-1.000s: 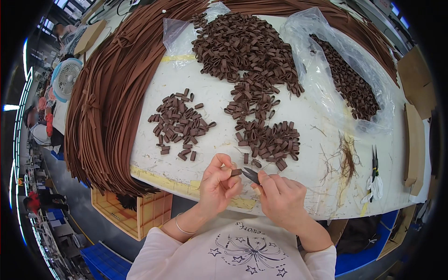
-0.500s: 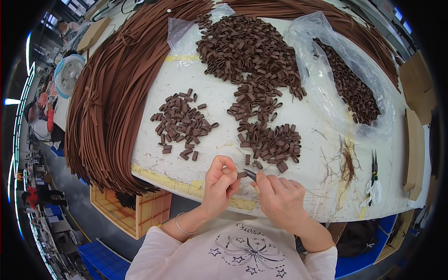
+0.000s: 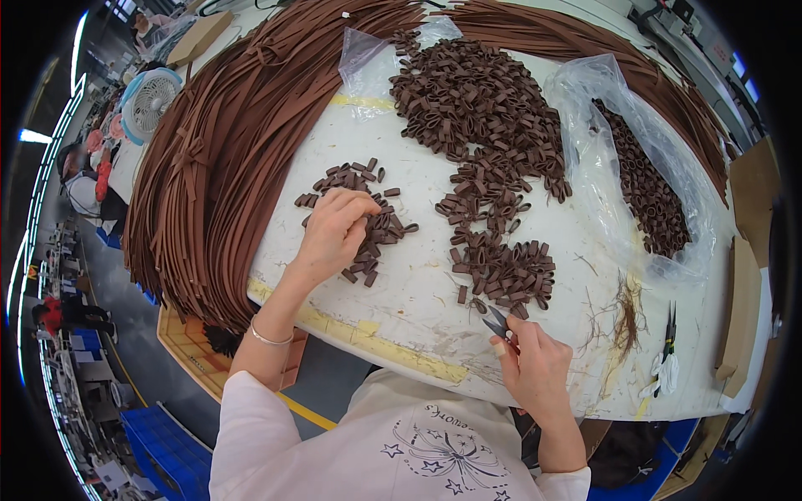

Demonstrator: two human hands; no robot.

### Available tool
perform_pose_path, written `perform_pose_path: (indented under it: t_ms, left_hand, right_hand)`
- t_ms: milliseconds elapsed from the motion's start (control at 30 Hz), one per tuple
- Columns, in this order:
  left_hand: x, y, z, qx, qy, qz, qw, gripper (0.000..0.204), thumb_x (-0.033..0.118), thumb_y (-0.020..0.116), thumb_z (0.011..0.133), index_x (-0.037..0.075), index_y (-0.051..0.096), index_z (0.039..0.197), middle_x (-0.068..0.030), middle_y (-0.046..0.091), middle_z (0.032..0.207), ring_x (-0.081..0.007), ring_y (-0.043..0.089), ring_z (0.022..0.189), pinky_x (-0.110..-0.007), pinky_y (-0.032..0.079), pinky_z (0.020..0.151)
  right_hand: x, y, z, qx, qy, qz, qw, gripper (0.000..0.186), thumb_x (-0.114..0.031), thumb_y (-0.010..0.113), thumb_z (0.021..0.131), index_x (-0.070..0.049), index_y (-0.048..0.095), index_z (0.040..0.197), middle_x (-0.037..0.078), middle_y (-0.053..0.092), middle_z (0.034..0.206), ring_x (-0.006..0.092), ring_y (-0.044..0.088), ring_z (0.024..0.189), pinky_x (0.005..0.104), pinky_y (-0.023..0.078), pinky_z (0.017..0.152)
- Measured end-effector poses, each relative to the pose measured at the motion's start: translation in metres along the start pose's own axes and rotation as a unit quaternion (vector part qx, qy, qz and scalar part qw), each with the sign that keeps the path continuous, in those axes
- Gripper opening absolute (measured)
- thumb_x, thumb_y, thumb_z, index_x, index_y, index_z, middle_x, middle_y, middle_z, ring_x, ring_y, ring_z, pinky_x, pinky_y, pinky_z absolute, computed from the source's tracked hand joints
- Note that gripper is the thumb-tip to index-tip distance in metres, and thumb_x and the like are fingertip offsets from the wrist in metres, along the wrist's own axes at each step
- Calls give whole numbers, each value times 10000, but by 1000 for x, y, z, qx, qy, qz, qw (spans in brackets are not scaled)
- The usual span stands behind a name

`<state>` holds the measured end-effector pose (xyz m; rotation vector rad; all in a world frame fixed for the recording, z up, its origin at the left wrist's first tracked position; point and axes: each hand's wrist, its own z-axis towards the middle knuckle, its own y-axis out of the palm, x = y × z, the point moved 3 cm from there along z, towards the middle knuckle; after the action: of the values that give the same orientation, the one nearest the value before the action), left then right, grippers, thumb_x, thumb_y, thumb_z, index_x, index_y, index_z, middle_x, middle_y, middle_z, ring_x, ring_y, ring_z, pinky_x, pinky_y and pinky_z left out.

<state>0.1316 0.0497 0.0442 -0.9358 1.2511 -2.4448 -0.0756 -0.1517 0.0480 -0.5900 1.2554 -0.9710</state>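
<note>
My left hand (image 3: 336,230) is over the smaller pile of brown strap loops (image 3: 386,227) on the left of the table. Its fingers are bent and drawn together; whether a loop is between the fingertips is hidden. Small dark thread snips (image 3: 498,322) are gripped in my right hand (image 3: 539,367), their blades a little apart and pointing up and left. A pale wrap covers one finger of that hand. Just beyond the snips lies the near end of a larger heap of brown loops (image 3: 480,100), which stretches to the back of the table.
Long brown strips (image 3: 209,175) hang over the table's left edge. A clear plastic bag (image 3: 589,159) of loops lies at the right, near loose brown threads (image 3: 626,313) and another dark-bladed cutting tool (image 3: 671,334). Cardboard (image 3: 739,309) borders the right side. A wooden crate (image 3: 192,346) stands below.
My left hand has left the snips, carrying away the loop it held, and moved up and left to the smaller pile. My right hand has shifted slightly right with the snips. The view has tilted.
</note>
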Motion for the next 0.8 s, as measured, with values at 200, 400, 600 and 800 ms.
perform_pose_path:
  t_ms: [200,400,600,800]
  left_hand:
    - [1,-6,-15,-94,-3,9,996,149,-53,537,665,50,544,772,-49,491,754,-222,456,749,-317,355,678]
    - [1,0,-26,-91,41,47,994,157,-14,601,644,63,540,767,-49,477,773,-222,446,758,-319,332,682]
    - [2,6,-23,-139,98,103,980,136,8,602,657,60,544,768,-57,465,771,-217,440,757,-316,328,676]
    - [-1,11,-14,-225,101,134,960,99,4,565,678,63,509,734,-63,435,768,-215,430,768,-308,317,671]
  right_hand:
    - [4,4,-3,-7,-1,11,1000,228,-151,653,728,-18,540,875,65,549,634,184,524,455,271,376,402]
    - [1,7,-3,-26,-10,23,999,220,-147,647,736,-14,539,873,69,549,636,181,530,461,269,385,408]
    - [1,5,-7,-36,17,38,998,219,-139,637,748,-15,534,896,70,542,612,177,544,486,273,410,445]
    - [3,5,-10,-45,16,42,998,214,-129,635,750,-10,534,897,74,547,605,177,542,481,268,412,445]
